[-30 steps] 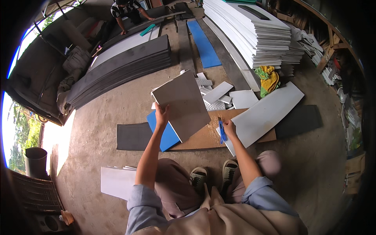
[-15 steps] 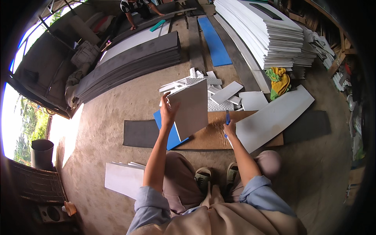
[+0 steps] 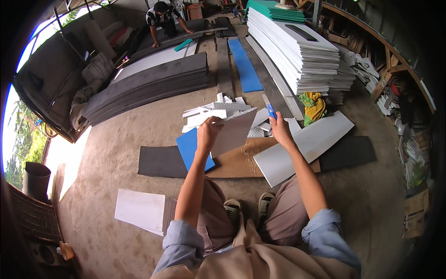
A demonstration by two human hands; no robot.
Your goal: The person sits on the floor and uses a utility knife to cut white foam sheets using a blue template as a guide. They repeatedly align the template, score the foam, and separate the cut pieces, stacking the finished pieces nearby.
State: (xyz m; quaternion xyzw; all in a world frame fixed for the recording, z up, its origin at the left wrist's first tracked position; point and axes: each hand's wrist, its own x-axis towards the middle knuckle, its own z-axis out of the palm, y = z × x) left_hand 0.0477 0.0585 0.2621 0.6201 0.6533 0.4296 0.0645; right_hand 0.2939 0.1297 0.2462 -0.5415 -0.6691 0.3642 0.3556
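My left hand [image 3: 207,136] grips the upper left edge of a square white foam sheet [image 3: 236,131], which is held tilted in the air. To its right, my right hand [image 3: 281,130] is closed around the blue handle of a utility knife [image 3: 271,111], its blade pointing up and away from me, apart from the sheet. Below lie a worn brown board [image 3: 232,163], a blue sheet [image 3: 191,148] and a long white sheet [image 3: 304,145]. White foam offcuts [image 3: 197,119] are heaped just beyond the held sheet, which partly hides them.
A small stack of white sheets [image 3: 139,208] lies by my left leg. Farther off stand a dark sheet stack [image 3: 153,79] and a tall white one [image 3: 306,60]. A yellow-green cloth [image 3: 313,107] lies at right. Another person [image 3: 161,21] bends over sheets at the far left.
The held sheet has tipped, its top edge now slanting toward the right. My right hand with the knife has risen and moved away from me. The view has tilted up a little.
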